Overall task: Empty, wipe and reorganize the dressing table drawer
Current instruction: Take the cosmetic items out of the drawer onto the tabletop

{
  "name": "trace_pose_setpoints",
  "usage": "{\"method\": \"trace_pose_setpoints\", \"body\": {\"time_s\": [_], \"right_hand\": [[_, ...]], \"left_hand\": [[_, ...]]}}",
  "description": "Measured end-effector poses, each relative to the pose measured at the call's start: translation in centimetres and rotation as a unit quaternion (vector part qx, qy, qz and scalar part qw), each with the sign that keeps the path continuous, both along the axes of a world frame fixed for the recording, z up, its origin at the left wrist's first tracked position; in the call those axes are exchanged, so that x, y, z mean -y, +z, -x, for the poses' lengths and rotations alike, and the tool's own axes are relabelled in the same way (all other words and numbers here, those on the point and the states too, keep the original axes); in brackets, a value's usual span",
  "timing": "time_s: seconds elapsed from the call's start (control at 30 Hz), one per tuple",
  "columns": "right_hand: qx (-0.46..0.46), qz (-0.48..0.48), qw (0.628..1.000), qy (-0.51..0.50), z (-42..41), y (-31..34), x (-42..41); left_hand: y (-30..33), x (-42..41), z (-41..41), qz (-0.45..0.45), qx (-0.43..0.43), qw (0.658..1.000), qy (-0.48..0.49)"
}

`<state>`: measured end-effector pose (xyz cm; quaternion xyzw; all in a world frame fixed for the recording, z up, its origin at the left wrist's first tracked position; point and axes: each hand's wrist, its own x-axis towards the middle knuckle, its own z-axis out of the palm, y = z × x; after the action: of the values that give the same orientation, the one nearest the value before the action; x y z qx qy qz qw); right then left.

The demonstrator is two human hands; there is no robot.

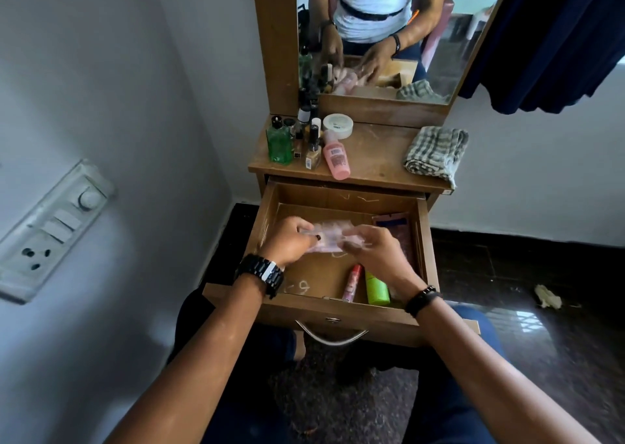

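The wooden drawer (341, 311) of the dressing table stands pulled out in front of me. Over its middle, my left hand (291, 241) and my right hand (375, 251) both grip a crumpled clear plastic pouch with pink contents (329, 235). On the drawer floor near the front lie a red-capped pink tube (351, 283) and a green bottle (376, 288). A dark purple packet (395, 227) leans at the drawer's back right. A checked cloth (436, 154) lies folded on the tabletop's right side.
On the tabletop's left stand a green glass bottle (280, 144), several small cosmetic bottles (311, 139), a white round tub (338, 125) and a pink bottle lying down (336, 159). A mirror (389, 38) rises behind. A switch panel (50, 230) is on the left wall.
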<state>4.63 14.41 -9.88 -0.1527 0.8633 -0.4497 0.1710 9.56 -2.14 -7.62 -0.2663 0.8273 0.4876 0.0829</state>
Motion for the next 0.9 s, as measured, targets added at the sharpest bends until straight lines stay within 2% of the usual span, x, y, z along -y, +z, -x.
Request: {"method": "trace_pose_setpoints", "body": {"time_s": [0.1, 0.37, 0.63, 0.77, 0.9], "right_hand": [[-0.004, 0.004, 1.000, -0.008, -0.8, 1.2, -2.5], [-0.062, 0.029, 0.995, -0.072, -1.3, 5.4, -6.7], [-0.148, 0.096, 0.975, -0.135, 1.5, 9.1, -7.6], [-0.167, 0.104, 0.968, -0.155, 4.9, 9.2, -6.3], [-0.177, 0.087, 0.966, -0.166, 8.6, 8.9, -4.3]], "left_hand": [[0.0, -1.3, -0.6, -0.023, -0.013, 0.999, -0.036], [2.6, -4.5, 0.1, 0.002, -0.056, 0.991, -0.124], [6.0, -6.1, 2.6, 0.033, -0.226, 0.967, -0.109], [5.7, -5.1, 6.3, 0.096, -0.271, 0.953, -0.097], [4.5, -3.7, 10.6, 0.191, -0.237, 0.949, -0.082]]}}
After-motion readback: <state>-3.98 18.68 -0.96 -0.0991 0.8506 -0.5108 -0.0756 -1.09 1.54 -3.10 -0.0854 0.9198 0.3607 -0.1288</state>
